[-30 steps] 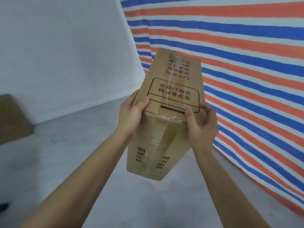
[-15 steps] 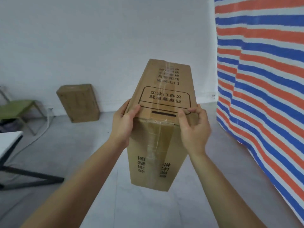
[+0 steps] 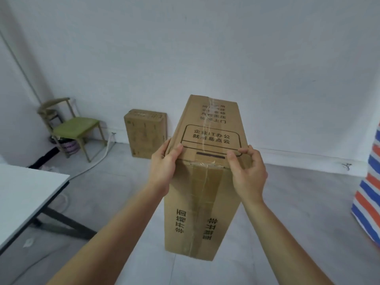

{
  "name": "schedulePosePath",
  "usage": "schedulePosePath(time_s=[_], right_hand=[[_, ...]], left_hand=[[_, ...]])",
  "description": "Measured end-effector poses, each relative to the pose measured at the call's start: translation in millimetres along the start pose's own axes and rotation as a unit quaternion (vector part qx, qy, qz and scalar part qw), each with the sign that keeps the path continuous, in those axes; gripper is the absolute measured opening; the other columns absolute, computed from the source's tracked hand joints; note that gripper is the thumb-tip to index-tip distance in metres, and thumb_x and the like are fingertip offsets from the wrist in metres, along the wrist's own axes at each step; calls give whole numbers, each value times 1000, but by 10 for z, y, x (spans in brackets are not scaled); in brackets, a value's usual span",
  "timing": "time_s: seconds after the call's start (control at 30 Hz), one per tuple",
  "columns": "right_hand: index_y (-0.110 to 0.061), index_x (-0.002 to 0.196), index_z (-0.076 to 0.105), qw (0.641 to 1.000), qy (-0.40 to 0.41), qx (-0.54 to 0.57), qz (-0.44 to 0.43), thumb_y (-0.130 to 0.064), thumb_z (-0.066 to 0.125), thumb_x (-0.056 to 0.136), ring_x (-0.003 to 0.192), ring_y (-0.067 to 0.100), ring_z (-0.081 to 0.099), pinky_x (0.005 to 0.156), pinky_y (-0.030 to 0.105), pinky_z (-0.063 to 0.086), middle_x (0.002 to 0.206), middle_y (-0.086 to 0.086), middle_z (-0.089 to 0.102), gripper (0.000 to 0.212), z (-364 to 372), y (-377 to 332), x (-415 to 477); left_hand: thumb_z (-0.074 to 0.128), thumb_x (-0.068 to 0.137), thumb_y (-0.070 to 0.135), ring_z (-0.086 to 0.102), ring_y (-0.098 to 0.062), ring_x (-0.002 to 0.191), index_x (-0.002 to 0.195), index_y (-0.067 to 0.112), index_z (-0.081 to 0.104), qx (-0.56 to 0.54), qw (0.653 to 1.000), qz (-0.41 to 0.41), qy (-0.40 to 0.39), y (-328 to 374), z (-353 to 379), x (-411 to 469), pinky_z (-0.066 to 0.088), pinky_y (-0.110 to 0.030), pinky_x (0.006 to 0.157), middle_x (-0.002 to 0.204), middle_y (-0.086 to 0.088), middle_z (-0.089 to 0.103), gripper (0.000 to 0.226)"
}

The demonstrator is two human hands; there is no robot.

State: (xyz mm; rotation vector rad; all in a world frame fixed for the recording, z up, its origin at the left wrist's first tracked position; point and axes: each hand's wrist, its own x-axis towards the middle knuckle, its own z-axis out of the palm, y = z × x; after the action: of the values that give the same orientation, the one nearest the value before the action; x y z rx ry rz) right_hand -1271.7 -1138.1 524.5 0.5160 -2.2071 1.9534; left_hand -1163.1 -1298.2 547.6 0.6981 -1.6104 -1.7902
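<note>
I carry a tall brown cardboard box (image 3: 205, 182) with black print and clear tape along its seams, lifted off the grey floor in front of me. My left hand (image 3: 164, 169) grips its upper left edge, thumb on the top face. My right hand (image 3: 247, 171) grips the upper right edge, with thumb and curled fingers over the top corner. The box's far sides and underside are hidden.
A second cardboard box (image 3: 145, 132) leans against the white wall ahead. A green-seated chair (image 3: 71, 124) stands at the back left above a small basket (image 3: 68, 145). A white table (image 3: 22, 194) with dark legs is at my left. A striped tarp (image 3: 368, 192) hangs at the right.
The view has swung left with the box still held: the striped tarp slid off to the right edge, and the wall, second box, chair and table came into sight.
</note>
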Motion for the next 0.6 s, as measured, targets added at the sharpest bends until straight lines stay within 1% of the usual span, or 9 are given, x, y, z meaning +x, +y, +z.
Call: schedulePosePath(time_s=[0.07, 0.13, 0.2, 0.27, 0.37, 0.47, 0.5, 0.53, 0.6], right_hand=[[-22, 102, 66, 1000, -7, 6, 9, -32, 77, 89, 119, -8, 50, 80, -11, 19, 99, -40, 52, 20, 280, 56, 251], [-22, 103, 66, 1000, -4, 4, 9, -34, 76, 89, 117, -10, 48, 87, -5, 23, 106, -35, 55, 20, 564, 159, 566], [-25, 100, 66, 1000, -1, 2, 16, -36, 76, 89, 123, -6, 46, 98, 10, 29, 120, -24, 58, 18, 841, 315, 916], [-26, 98, 66, 999, 0, 9, 33, -36, 76, 89, 125, -4, 47, 100, 16, 31, 116, -25, 61, 17, 1143, 537, 1299], [-28, 94, 65, 999, -2, 13, 47, -36, 76, 88, 128, 2, 50, 104, 24, 34, 106, -30, 60, 15, 1605, 838, 1837], [-32, 91, 62, 998, -21, 13, 61, -36, 77, 88, 125, 3, 51, 106, 28, 36, 116, -23, 62, 16, 2129, 1084, 2445], [-33, 91, 62, 997, -30, 15, 65, -37, 77, 87, 123, 2, 52, 107, 30, 37, 120, -18, 63, 16, 2401, 1169, 2719], [-33, 91, 61, 997, -40, 17, 70, -37, 77, 87, 119, -3, 53, 106, 30, 39, 120, -18, 64, 17, 2492, 1163, 2794], [-32, 93, 61, 995, -73, 16, 67, -37, 77, 87, 107, -14, 54, 101, 28, 42, 111, -24, 64, 18, 2943, 1207, 3170]], left_hand=[[66, 95, 28, 68, 4, 89, 110, 38, 69, 2, 1000, -2, 0, 1, -51, 391, 47, -15, 74, 99, 18, 74, 18], [66, 95, 30, 68, -1, 95, 120, 33, 68, 14, 1000, -5, -4, -7, -55, 853, 47, -18, 76, 106, 14, 74, 25], [67, 94, 33, 67, -8, 104, 131, 28, 63, 23, 1000, -16, -8, -59, -26, 1316, 47, -22, 81, 115, 9, 72, 37], [66, 94, 34, 65, -10, 108, 134, 27, 62, 27, 999, -27, -5, -158, 17, 1810, 47, -24, 84, 118, 8, 71, 41], [64, 96, 31, 65, -8, 103, 126, 30, 65, 27, 999, -39, 0, -322, 83, 2505, 46, -24, 80, 111, 10, 72, 30], [62, 98, 27, 61, -5, 96, 101, 38, 65, 34, 996, -73, 34, -378, 153, 3248, 44, -22, 74, 99, 15, 67, 12], [62, 97, 28, 62, -8, 98, 100, 37, 65, 34, 994, -87, 47, -427, 119, 3625, 46, -24, 77, 99, 13, 68, 10], [63, 96, 31, 64, -13, 103, 104, 35, 68, 31, 993, -99, 54, -403, 84, 3713, 49, -28, 83, 102, 10, 71, 10], [62, 92, 44, 66, -20, 110, 114, 30, 72, 29, 990, -124, 69, -366, -61, 4192, 52, -37, 94, 108, 4, 75, 28]])
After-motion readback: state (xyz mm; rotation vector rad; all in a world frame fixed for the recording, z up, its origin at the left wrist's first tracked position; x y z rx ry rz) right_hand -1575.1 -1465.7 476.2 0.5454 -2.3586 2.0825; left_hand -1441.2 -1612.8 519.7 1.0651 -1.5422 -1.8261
